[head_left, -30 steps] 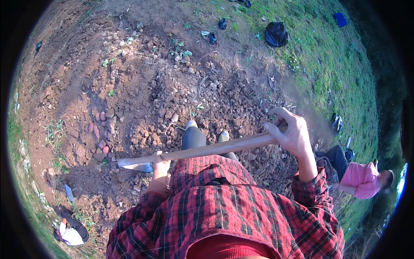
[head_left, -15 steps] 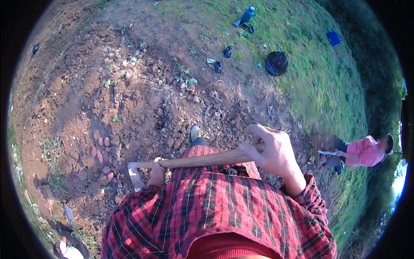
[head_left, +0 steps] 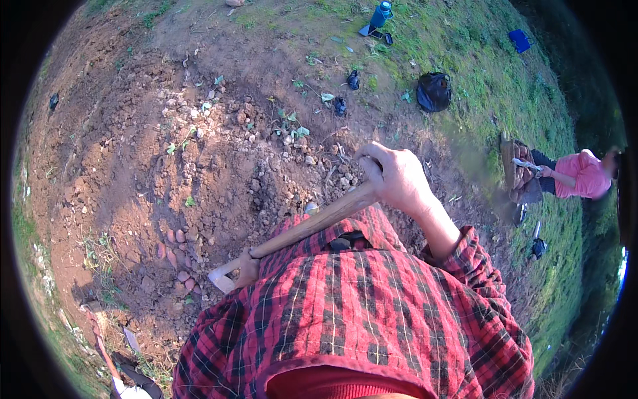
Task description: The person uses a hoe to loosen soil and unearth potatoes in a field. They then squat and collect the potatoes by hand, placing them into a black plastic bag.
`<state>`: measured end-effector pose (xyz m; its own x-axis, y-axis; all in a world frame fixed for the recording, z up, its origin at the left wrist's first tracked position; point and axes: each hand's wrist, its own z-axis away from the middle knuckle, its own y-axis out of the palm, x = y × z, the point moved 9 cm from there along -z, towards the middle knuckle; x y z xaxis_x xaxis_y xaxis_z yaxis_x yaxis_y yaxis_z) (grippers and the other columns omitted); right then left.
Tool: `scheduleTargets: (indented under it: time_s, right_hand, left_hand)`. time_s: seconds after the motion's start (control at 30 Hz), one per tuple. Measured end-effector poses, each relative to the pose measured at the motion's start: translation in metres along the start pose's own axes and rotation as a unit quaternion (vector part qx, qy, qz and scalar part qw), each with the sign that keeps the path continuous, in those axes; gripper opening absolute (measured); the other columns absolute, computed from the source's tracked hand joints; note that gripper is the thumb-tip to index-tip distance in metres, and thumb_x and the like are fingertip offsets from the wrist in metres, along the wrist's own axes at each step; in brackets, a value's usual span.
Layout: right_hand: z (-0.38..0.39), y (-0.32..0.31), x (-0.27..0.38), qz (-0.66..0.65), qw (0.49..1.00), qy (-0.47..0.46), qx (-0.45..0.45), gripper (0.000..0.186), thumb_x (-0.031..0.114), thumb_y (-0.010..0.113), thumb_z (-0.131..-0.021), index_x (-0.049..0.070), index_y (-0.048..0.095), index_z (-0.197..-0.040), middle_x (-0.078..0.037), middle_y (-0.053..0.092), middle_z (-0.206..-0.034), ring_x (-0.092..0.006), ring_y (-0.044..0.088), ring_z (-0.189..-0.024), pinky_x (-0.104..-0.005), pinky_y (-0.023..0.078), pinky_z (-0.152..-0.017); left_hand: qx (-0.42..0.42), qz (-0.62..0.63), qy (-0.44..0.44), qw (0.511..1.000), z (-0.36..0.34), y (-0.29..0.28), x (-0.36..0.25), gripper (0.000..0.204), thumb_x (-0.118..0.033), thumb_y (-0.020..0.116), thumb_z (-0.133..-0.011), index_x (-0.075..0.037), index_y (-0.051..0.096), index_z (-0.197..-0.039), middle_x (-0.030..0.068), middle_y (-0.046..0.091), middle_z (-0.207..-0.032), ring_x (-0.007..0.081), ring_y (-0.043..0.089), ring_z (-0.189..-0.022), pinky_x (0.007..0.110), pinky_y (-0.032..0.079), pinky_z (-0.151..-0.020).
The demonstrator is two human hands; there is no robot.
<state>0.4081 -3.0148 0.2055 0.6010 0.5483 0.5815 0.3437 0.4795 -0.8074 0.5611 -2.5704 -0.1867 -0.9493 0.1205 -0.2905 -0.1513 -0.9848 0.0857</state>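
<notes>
My right hand (head_left: pixel 396 178) is closed on the upper end of a wooden hoe handle (head_left: pixel 312 221), over the front of my red plaid shirt. My left hand (head_left: pixel 248 268) grips the handle low down, close to the metal blade (head_left: pixel 222 278), partly hidden by my sleeve. The hoe lies slanted across my body, blade at the lower left. Beyond the blade, several reddish tubers (head_left: pixel 171 256) rest on broken brown soil (head_left: pixel 146 199). A shoe tip (head_left: pixel 311 207) shows past the shirt.
A person in pink (head_left: pixel 577 174) works on the right. Another person (head_left: pixel 136 386) is partly visible at lower left. A teal bottle (head_left: pixel 380 18), a black bag (head_left: pixel 433 92), small dark bundles (head_left: pixel 353 80) and a blue object (head_left: pixel 519 40) lie on the grassy ground (head_left: pixel 478 73).
My right hand has moved up the picture and leftward, tilting the handle more steeply. The blade has moved down and rightward. The person in pink appears higher in view.
</notes>
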Motion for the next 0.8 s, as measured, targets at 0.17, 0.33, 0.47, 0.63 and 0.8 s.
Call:
scheduleTargets:
  time_s: [0.17,0.33,0.47,0.63,0.8]
  right_hand:
    - [-0.067,0.009,-0.117,-0.033,0.998,0.038,-0.033,0.019,0.019,0.05,-0.08,0.008,0.062,-0.089,-0.018,0.06,-0.071,-0.0347,0.06,-0.069,-0.0398,0.047,-0.063]
    - [-0.137,0.059,-0.246,-0.02,0.996,0.085,0.026,0.02,0.021,0.048,-0.08,0.011,0.064,-0.087,-0.017,0.062,-0.073,-0.0354,0.06,-0.071,-0.0421,0.048,-0.067]
    - [-0.185,0.091,-0.39,-0.05,0.991,0.103,0.063,0.022,0.021,0.046,-0.078,0.012,0.065,-0.086,-0.017,0.062,-0.078,-0.0342,0.061,-0.075,-0.0405,0.049,-0.07]
    - [-0.193,0.063,-0.544,-0.067,0.972,0.216,0.058,0.021,0.018,0.044,-0.079,0.01,0.064,-0.085,-0.017,0.062,-0.081,-0.034,0.061,-0.077,-0.0403,0.048,-0.071]
    - [-0.141,0.047,-0.631,-0.075,0.943,0.317,0.063,0.02,0.016,0.045,-0.082,0.009,0.063,-0.088,-0.017,0.061,-0.072,-0.0329,0.062,-0.07,-0.0388,0.047,-0.065]
  left_hand:
    - [-0.028,-0.001,0.011,1.0,-0.012,0.043,-0.009,0.02,-0.028,0.044,-0.083,-0.009,0.049,-0.077,0.002,0.048,-0.065,0.0169,0.046,-0.058,0.033,0.041,-0.059]
    - [-0.061,0.03,0.043,0.997,-0.031,0.115,-0.033,0.016,-0.025,0.046,-0.082,-0.009,0.048,-0.08,0.0025,0.048,-0.068,0.0179,0.047,-0.062,0.035,0.043,-0.063]
    - [-0.083,0.043,0.053,0.994,-0.08,0.211,-0.032,0.014,-0.022,0.048,-0.082,-0.009,0.048,-0.082,0.0029,0.048,-0.07,0.0186,0.048,-0.064,0.037,0.045,-0.066]
    - [-0.127,0.099,0.059,0.985,-0.097,0.332,-0.008,0.012,-0.019,0.051,-0.082,-0.008,0.047,-0.084,0.0034,0.048,-0.072,0.0196,0.05,-0.067,0.039,0.047,-0.07]
    - [-0.146,0.087,0.059,0.984,-0.132,0.453,-0.023,0.012,-0.017,0.054,-0.081,-0.008,0.047,-0.086,0.0039,0.048,-0.075,0.0205,0.051,-0.071,0.041,0.049,-0.073]
